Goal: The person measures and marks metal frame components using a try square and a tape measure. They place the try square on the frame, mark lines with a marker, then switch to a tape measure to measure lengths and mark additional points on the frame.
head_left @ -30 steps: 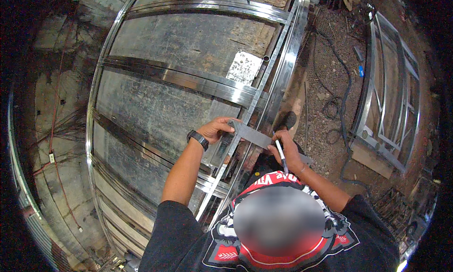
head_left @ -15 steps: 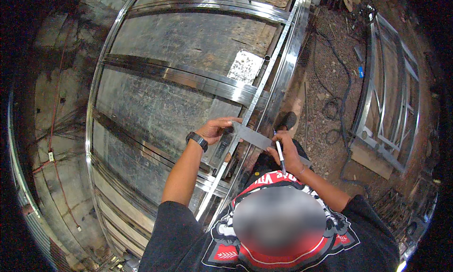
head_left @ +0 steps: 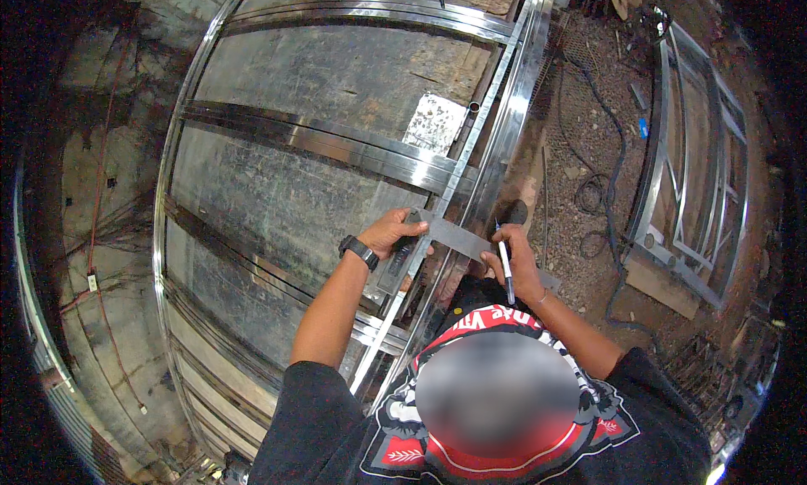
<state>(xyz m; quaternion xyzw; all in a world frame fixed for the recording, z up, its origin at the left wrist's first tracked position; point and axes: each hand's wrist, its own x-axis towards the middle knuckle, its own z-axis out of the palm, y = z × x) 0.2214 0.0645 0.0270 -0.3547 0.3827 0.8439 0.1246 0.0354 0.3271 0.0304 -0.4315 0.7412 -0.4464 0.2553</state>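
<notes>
Left hand (head_left: 388, 234), thumb now stretched farther forward, clamps a metal strip (head_left: 461, 238) across a rail (head_left: 454, 182) — apparently steadying it — as right hand (head_left: 520, 260) grips a pen (head_left: 506, 266).

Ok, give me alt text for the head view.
Left hand and right hand are at opposite ends of a flat grey metal strip set crosswise to a narrow silver metal bar; the right holds a slim white pen. Shiny metal rails cross a dark scuffed surface.

We see dim light with white glare along the rails (head_left: 395, 156); dark corners turn grainy, straight edges bow near the rim, and an oval blur covers part of the shirt (head_left: 336, 430).
</notes>
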